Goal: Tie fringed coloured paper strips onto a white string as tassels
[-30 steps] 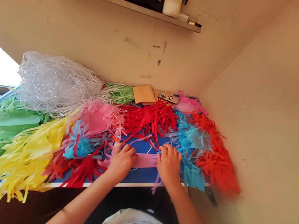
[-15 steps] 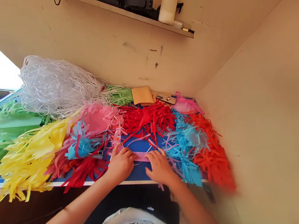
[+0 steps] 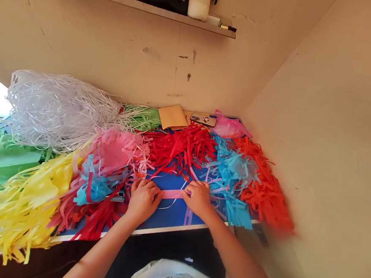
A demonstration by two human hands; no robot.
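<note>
A pink strip (image 3: 172,194), which looks like crepe or tissue paper, stretches between my two hands just above the blue tabletop (image 3: 167,216). My left hand (image 3: 145,197) is closed on its left end, thumb toward the middle. At the right end, my right hand (image 3: 197,197) pinches the strip between thumb and fingers. Thin lilac fringe strips (image 3: 215,192) spread out beside and under both hands. A thin white string (image 3: 168,206) curls on the table below the strip.
Red fringe (image 3: 188,145) lies behind my hands. Blue fringe (image 3: 230,176) and orange fringe (image 3: 267,199) are on the right. Pink (image 3: 115,149), yellow (image 3: 31,200) and green fringe (image 3: 6,160) lie left, near a white string bundle (image 3: 60,109). A phone (image 3: 203,119) rests by a brown envelope (image 3: 173,117).
The view has shifted slightly. My fingers have curled from lying flatter over the pink strip to gripping its ends, and the strip now appears pulled straight between them.
</note>
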